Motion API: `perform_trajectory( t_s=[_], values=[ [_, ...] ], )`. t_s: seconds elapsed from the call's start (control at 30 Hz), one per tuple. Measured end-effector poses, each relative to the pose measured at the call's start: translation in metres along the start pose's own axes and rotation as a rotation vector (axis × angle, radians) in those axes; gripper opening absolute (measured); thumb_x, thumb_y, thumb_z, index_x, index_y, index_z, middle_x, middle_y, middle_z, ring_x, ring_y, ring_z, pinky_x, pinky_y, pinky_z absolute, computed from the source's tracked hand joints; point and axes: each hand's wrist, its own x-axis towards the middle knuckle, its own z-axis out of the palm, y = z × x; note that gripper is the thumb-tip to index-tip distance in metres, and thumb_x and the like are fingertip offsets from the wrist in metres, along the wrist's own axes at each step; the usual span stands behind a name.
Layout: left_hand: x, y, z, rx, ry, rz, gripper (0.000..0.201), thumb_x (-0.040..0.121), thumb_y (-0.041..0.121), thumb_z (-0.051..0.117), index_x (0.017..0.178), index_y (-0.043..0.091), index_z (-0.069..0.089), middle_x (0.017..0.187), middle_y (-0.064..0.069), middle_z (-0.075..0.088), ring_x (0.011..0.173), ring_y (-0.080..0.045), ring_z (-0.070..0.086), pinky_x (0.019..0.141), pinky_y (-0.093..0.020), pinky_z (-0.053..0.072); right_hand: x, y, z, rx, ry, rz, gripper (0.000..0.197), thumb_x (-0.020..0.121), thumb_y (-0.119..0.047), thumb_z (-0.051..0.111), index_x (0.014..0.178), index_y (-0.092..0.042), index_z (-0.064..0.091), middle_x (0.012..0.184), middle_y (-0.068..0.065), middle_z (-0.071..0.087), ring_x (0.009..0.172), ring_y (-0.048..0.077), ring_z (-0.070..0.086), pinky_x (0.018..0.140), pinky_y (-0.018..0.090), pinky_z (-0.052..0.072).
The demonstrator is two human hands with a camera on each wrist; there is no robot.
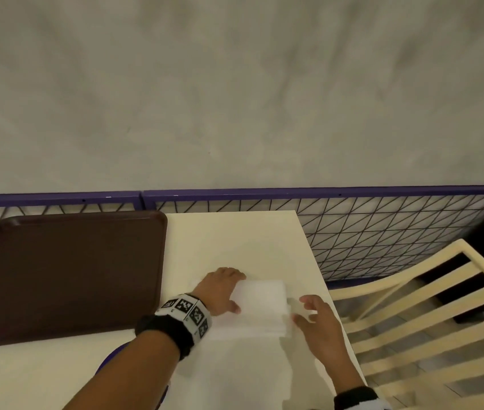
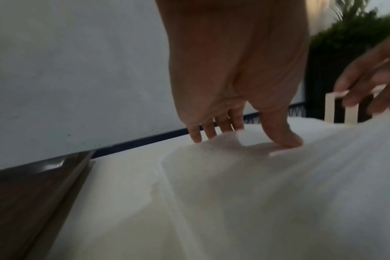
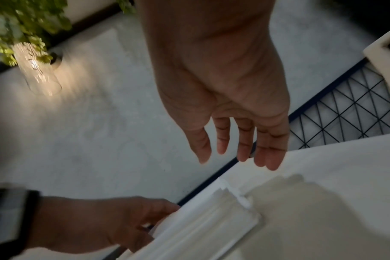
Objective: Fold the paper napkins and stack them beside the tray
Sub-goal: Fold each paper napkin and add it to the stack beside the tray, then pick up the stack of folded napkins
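A pale cream counter [image 1: 234, 241] fills the lower middle of the head view, with a grey wall above it and a purple-framed wire fence [image 1: 382, 232] along its far edge. A dark brown tray [image 1: 66, 276] sits on the counter at the left of the frame, and a cream slatted chair [image 1: 430, 315] stands at the lower right. Just right of the tray lies a stack of white paper napkins [image 1: 261, 303] (the layered edges show best in the right wrist view). The left hand [image 1: 220, 291] rests on the stack's left side, fingers straight and pressing down, thumb tip on the paper; a marker band [image 1: 187, 312] wraps its wrist. The right hand [image 1: 317, 318] hovers just right of the stack, fingers loosely spread and holding nothing, its shadow on the counter below.
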Motion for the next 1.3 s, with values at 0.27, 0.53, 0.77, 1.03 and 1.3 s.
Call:
perform_trajectory(
  t_s=[0.27, 0.53, 0.77, 1.03, 1.3],
  values=[
    [0.022, 0.020, -0.001, 0.195, -0.197, -0.196, 0.093, 0.062, 0.040, 0.082, 0.136, 0.017, 0.030, 0.134, -0.007, 0.046, 0.125, -0.031, 0.041, 0.103, -0.044, 0.034, -0.051, 0.034, -0.020, 0.144, 0.061, -0.024, 0.037, 0.077, 0.000, 0.070, 0.079, -0.036, 0.063, 0.091, -0.009, 0.065, 0.076, 0.007, 0.061, 0.063, 0.006, 0.045],
    [-0.036, 0.036, 0.027, -0.200, -0.190, -0.159, 0.062, 0.064, 0.037, 0.077, 0.121, 0.023, 0.056, 0.120, 0.002, 0.060, 0.112, -0.022, 0.055, 0.099, -0.036, 0.043, -0.105, 0.052, 0.009, 0.113, 0.062, 0.180, 0.059, 0.065, 0.042, 0.043, 0.038, -0.010, 0.054, 0.069, 0.033, 0.053, 0.038, 0.006, 0.038, 0.063, 0.012, 0.039],
    [-0.125, 0.060, 0.052, -0.962, 0.124, -0.209, 0.035, 0.063, 0.013, 0.085, 0.088, 0.023, 0.063, 0.085, 0.015, 0.069, 0.088, -0.010, 0.064, 0.065, -0.009, 0.046, -0.143, 0.029, 0.016, 0.322, -0.070, 0.091, 0.022, 0.069, -0.015, 0.078, 0.084, -0.025, 0.066, 0.079, -0.001, 0.069, 0.062, 0.003, 0.063, 0.058, 0.006, 0.044],
    [-0.205, 0.089, 0.073, -1.527, 0.413, -0.300, 0.058, 0.051, 0.009, 0.086, 0.105, 0.009, 0.064, 0.091, -0.005, 0.075, 0.084, -0.023, 0.071, 0.071, -0.033, 0.055, -0.187, -0.025, 0.021, 0.172, -0.073, -0.154, 0.027, 0.068, -0.028, 0.080, 0.078, -0.036, 0.056, 0.088, -0.002, 0.055, 0.071, 0.009, 0.055, 0.062, 0.014, 0.043],
    [-0.264, 0.083, 0.069, -1.805, 0.422, -0.260, 0.055, 0.065, 0.014, 0.082, 0.114, 0.007, 0.058, 0.105, -0.014, 0.071, 0.094, -0.031, 0.069, 0.076, -0.039, 0.056, -0.221, -0.051, 0.040, 0.011, -0.102, -0.313, 0.013, 0.079, -0.026, 0.068, 0.084, -0.026, 0.056, 0.089, -0.007, 0.057, 0.084, 0.014, 0.056, 0.072, 0.022, 0.046]
  ],
)
